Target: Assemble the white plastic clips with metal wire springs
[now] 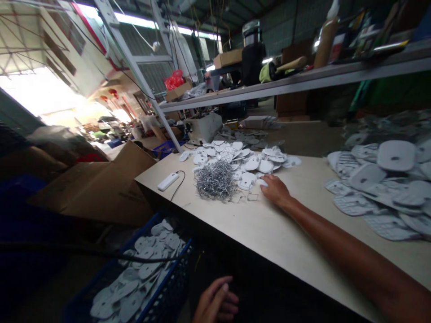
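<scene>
My right hand (275,189) reaches over the table, its fingertips closed on a small white plastic piece (261,182) at the edge of a loose pile. That pile of flat, rounded white plastic plates (252,162), some with a hole in the middle, spreads along the far side. Left of my hand lies a tangled heap of metal wire springs (215,181). A single bent wire piece (252,196) lies apart from it. Low in front of the table, my left hand (217,301) hangs with loosely bent fingers and nothing visible in them.
More white plates (397,157) are heaped at the right. A blue basket (171,273) of plates stands below the table (232,224) at left. A white device (168,181) with a cable lies near the left corner. A shelf (269,89) crosses behind; a cardboard box (101,188) stands left.
</scene>
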Motion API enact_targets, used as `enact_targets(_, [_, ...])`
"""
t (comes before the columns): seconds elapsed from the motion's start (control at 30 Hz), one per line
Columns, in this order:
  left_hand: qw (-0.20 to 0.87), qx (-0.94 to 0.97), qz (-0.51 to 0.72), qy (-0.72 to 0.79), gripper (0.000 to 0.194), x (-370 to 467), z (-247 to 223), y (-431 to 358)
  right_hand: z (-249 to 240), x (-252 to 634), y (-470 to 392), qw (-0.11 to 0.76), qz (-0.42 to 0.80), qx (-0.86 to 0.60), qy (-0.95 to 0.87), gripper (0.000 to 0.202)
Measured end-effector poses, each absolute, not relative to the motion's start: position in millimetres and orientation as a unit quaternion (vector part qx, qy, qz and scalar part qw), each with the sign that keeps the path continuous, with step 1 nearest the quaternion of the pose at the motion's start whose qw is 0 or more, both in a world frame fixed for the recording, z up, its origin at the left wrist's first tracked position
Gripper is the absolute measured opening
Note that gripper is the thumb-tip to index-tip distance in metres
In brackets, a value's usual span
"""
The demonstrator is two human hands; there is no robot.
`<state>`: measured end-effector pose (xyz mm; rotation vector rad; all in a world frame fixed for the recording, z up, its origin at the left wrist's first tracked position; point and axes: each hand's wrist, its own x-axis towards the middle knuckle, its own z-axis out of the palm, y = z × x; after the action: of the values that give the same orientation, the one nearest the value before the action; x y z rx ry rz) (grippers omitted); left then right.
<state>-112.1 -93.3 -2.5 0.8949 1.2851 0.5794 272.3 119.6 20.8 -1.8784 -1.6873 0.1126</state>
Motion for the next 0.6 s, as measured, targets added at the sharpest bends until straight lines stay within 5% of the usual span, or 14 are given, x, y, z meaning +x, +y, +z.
enact_targets(0.27, [0.655, 0.443, 0.261, 0.554, 0.095, -107.4, 17.2, -102.3, 2.2, 304.0, 84.1, 0.201, -0.009, -0.733, -0.65, 0.03])
enact_targets(0.43, [0.636, 0.481, 0.228, 0.558, 0.098, -104.9, 23.0, -99.0, -3.5, 320.1, 57.8, 0.23, -0.029, -0.758, -0.609, 0.027])
enact_targets(0.6, [0.631, 0.551, 0.214, 0.503, 0.08, -76.6, 51.0, -82.9, 1.5, 330.2, 70.1, 0.287, -0.032, -0.79, -0.54, 0.044])
